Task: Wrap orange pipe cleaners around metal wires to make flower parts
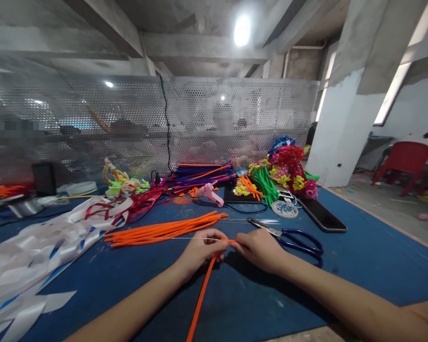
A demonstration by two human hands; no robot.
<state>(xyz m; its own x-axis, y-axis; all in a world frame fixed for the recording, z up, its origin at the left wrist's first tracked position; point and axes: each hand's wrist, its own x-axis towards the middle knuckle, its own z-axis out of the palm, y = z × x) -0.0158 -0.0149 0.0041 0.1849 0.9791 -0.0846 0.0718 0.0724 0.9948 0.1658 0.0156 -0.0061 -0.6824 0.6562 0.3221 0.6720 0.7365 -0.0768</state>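
Both hands meet above the middle of the blue table. Between thumb and fingers, my left hand [207, 244] pinches an orange pipe cleaner [201, 297], whose long end hangs down toward the front edge. A thin wire [185, 238] sticks out leftward from the same hand. My right hand [258, 248] is closed on the short orange end between the two hands. Just behind them lies a bundle of orange pipe cleaners [160, 230]. Blue-handled scissors [301, 240] rest by my right hand, partly behind the wrist, with thin metal wires [248, 220] near their tips.
White ribbons [39, 251] spread over the left side. A pink glue gun [209, 194], purple and orange pipe cleaners [199, 175], green stems [264, 185], fuzzy flowers [288, 164] and a phone [323, 214] line the back. A perforated metal screen [128, 128] stands behind the table.
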